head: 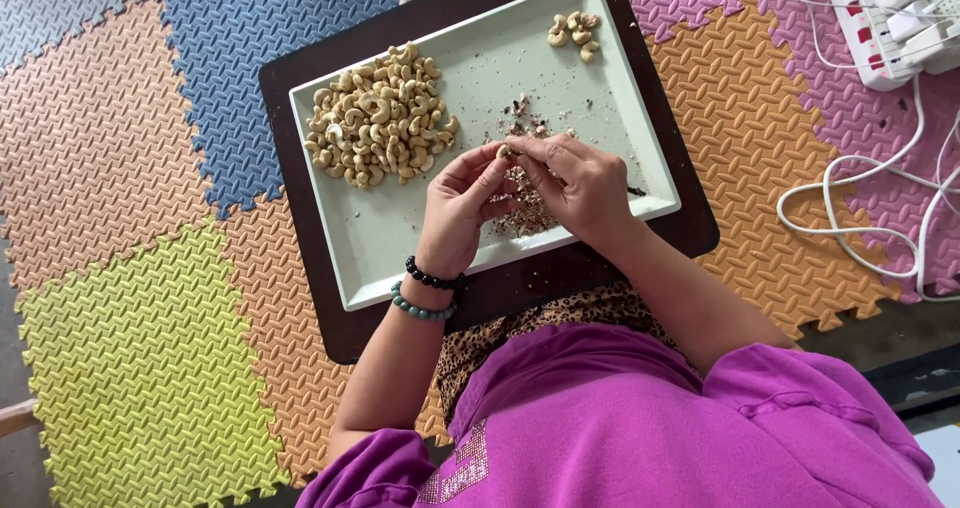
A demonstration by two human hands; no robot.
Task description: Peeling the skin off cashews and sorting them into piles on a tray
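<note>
I hold one nut (504,152) between both hands, over the middle of the tray (610,88). My left hand (462,200) pinches it from one side, fingers curled in tight. My right hand (580,183) pinches it from the other side, thumb and fingers closed on it too. To peel it well, I think I should rub the thin skin off with my thumbs, gently, so the nut does not snap. I should keep my hands low over the tray, so the bits fall onto the crumbs (525,208) below and not on the mat (140,368). The nut is small, pale and curved like a little moon, and my fingers hide most of it. A big pile (378,118) of nuts like it sits on the tray's left part. A few nuts (574,32) lie apart in the far corner.
</note>
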